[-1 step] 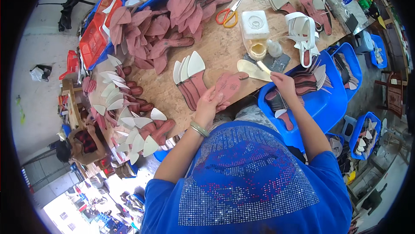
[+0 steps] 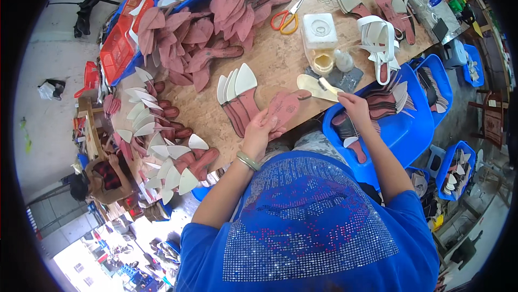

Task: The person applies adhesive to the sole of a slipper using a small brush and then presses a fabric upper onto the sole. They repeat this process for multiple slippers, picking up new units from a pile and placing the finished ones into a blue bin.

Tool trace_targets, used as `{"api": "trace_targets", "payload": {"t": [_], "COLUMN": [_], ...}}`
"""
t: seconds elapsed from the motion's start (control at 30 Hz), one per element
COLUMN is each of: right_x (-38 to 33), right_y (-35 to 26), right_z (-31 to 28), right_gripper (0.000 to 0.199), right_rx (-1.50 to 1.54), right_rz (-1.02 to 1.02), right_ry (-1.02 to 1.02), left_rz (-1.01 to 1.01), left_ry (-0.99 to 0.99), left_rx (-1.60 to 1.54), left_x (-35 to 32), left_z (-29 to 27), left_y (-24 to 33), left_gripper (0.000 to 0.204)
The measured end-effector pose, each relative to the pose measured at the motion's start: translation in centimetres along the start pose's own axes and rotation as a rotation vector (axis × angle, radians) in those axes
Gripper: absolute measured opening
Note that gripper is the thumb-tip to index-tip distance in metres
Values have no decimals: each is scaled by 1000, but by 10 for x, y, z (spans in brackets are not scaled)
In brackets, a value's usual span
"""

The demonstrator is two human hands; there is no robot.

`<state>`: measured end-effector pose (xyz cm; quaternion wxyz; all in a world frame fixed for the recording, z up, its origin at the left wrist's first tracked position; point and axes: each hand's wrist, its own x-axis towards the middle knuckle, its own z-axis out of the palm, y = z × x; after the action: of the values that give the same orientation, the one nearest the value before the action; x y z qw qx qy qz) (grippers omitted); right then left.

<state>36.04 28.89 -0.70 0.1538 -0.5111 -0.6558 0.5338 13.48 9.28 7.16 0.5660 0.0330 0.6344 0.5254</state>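
Note:
My left hand (image 2: 262, 129) is closed around a pinkish-red shoe insole (image 2: 286, 106), its narrow dark-edged heel end pointing right. Fingers pinched, my right hand (image 2: 353, 105) grips a pale flat strip-like tool (image 2: 328, 86); its exact kind is unclear. The tool's far end touches or hovers just above a cream pointed toe piece (image 2: 310, 83) lying near the table edge. To the left of the held insole, a fanned row of insoles with white toe pieces (image 2: 237, 90) rests on the table. Beyond the cream piece stands an open container of yellowish glue (image 2: 322, 62).
Piled red insoles (image 2: 226, 14) cover the far left of the wooden table (image 2: 270, 68). Scissors (image 2: 286, 19), a small clear bottle (image 2: 343, 61) and white straps (image 2: 377, 36) lie farther off. Blue bins (image 2: 388, 138) of insoles stand at right. Another person (image 2: 105, 179) sits at far left.
The pale tool's end has shifted slightly over the cream toe piece, and a dark edge now shows on it. My left hand and its insole stay in place.

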Motion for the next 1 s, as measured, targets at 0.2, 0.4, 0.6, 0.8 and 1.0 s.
{"api": "trace_targets", "payload": {"t": [0.2,0.4,0.6,0.8,1.0], "right_x": [-44,-38,-16,-5,14], "right_y": [-28,-40,-6,20,21], "right_z": [17,49,58,43,50], "right_gripper": [24,23,23,24,24], "right_rx": [681,475,158,-123,-261], "right_rz": [295,269,-24,12,-51], "right_ry": [-411,-411,-224,-75,-53], "left_rz": [-111,-170,-188,-178,-36], "left_ry": [73,99,103,8,-147], "left_rx": [-199,-326,-399,-278,273], "left_x": [1,6,9,13,23], "left_z": [-19,-33,-38,-44,-43], "left_y": [-11,-22,-26,-12,12], "left_gripper": [40,31,29,36,43]}}
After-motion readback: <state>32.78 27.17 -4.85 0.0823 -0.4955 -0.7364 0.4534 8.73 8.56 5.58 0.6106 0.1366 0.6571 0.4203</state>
